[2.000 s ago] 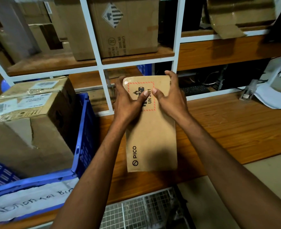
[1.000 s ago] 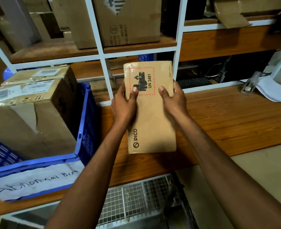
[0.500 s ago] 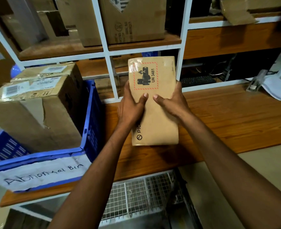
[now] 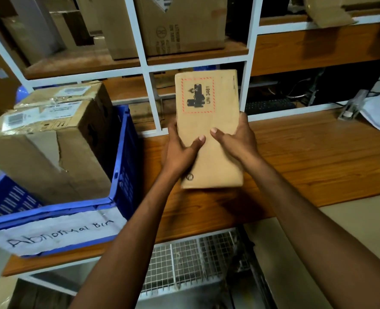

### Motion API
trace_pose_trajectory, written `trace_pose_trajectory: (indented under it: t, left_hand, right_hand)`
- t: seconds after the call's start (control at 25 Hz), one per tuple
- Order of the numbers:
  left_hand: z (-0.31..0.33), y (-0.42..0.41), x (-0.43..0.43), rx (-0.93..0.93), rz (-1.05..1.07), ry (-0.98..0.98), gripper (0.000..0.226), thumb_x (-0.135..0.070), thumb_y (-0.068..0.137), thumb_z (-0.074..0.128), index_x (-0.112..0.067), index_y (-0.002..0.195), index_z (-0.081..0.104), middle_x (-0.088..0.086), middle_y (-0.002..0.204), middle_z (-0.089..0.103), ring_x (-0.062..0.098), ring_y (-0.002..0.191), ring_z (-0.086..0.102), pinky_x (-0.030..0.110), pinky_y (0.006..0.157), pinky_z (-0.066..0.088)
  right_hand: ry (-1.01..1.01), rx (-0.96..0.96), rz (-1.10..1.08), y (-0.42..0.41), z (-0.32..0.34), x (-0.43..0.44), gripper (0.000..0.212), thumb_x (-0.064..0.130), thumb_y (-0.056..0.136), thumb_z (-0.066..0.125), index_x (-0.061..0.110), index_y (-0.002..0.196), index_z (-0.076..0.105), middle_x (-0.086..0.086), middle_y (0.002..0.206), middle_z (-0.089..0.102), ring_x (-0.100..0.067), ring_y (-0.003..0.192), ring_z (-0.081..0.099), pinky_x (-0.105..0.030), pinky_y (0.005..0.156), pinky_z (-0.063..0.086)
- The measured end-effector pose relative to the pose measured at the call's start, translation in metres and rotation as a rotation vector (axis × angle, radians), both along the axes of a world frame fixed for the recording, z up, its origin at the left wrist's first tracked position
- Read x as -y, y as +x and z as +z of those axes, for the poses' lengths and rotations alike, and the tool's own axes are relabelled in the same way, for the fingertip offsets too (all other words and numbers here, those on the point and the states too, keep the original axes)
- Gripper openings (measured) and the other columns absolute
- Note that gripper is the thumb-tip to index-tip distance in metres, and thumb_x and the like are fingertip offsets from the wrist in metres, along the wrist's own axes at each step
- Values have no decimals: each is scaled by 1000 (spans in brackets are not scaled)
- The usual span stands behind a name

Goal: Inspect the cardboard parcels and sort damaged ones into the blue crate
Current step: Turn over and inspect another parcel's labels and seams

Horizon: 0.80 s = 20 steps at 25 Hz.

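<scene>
**Above the desk: a flat parcel held in both hands**

Over the wooden desk (image 4: 296, 157), near the middle of the head view, a slim cardboard parcel (image 4: 209, 121) is held lengthwise, its far end pointing toward 12 o'clock. It bears a red dashed label with a black battery symbol and a blurred "UN" code near the far end, and a small ring logo near its close corner at 7 o'clock. The left hand (image 4: 180, 152) grips its left edge, thumb lying across the top face; the right hand (image 4: 236, 141) grips the right edge, thumb likewise on top. The fingers of both hands wrap the parcel's sides and are clamped on it; those beneath are hidden.

At 9 o'clock from the parcel stands the blue crate (image 4: 122, 152), on the desk's left end, with a paper sign (image 4: 57, 233) on its near wall reading "Abnormal Bin". Inside it sits a large cardboard box (image 4: 50, 152) with a torn front face and shipping labels on top.

At 12 o'clock rises a white-framed shelf (image 4: 249, 63) carrying more cardboard boxes (image 4: 180, 27). At 6 o'clock, below the desk edge, is a wire mesh basket (image 4: 184, 262).
</scene>
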<state>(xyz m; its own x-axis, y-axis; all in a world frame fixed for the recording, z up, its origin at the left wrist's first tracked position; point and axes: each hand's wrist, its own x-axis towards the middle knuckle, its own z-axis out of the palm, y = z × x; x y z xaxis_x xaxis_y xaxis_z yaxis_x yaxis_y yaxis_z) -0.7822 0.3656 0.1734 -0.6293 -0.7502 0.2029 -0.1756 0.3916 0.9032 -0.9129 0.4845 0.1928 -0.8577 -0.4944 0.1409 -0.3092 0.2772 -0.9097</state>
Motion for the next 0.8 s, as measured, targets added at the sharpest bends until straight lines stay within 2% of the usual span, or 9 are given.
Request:
trace_pose_trajectory:
  t: [0.12,0.2,0.28,0.36,0.44,0.52,0.56,0.68,0.8]
  left_hand:
    - [1,-3,0,21,-60,37,79,-44,93,74,-28,153,25,-7,140,58,17,126,58,32,98,46]
    - [-1,-3,0,45,-67,11,80,-47,92,74,-30,154,27,-9,140,57,13,123,56,32,98,46]
    - [1,-2,4,78,29,-53,77,-53,91,73,-32,153,33,-8,142,59,14,121,57,31,92,44]
    - [5,-1,10,68,-19,52,79,-49,90,76,-31,153,33,-7,137,60,18,125,59,31,90,47]
    - [4,3,9,62,-116,188,82,-40,88,81,-30,154,33,-8,132,58,13,120,61,26,86,52]
    - [-1,6,7,81,-49,105,75,-44,89,79,-30,151,41,-8,131,62,8,111,63,26,84,55]
    - [-3,6,6,97,13,19,70,-50,89,76,-32,148,44,-8,132,65,11,111,65,33,87,57]
    - [3,8,2,131,-2,0,68,-54,91,71,-31,149,43,-3,138,64,22,118,64,48,97,56]
    - [7,9,1,200,20,-76,62,-52,98,64,-29,151,43,0,137,65,24,117,66,40,92,56]
  right_hand:
    - [11,107,90,-5,-1,-3,82,36,78,86,30,137,30,7,129,61,-19,119,59,-45,104,51]
    - [80,59,77,-7,-2,-6,87,39,69,90,31,132,31,8,128,62,-18,117,59,-42,102,52]
    - [130,-40,14,-5,-1,-4,82,42,73,89,27,134,36,5,128,63,-20,113,60,-36,95,51]
    - [117,0,34,-4,-2,-4,79,41,80,84,26,140,35,4,131,61,-21,118,59,-39,97,51]
    - [111,59,52,-3,-4,-8,74,43,84,81,29,141,36,5,132,61,-22,121,59,-42,99,51]
    - [143,-30,-3,-1,-7,-8,65,46,87,78,27,138,43,4,131,63,-22,117,61,-39,95,51]
    - [143,-58,-22,-1,-7,-7,63,45,87,77,26,137,45,3,131,64,-22,116,61,-39,95,51]
    - [100,140,65,-6,-6,-7,67,35,84,82,28,137,42,2,134,62,-23,124,58,-46,102,51]
    - [145,49,25,-2,-11,-9,75,41,79,86,29,139,44,4,133,64,-22,121,60,-46,102,52]
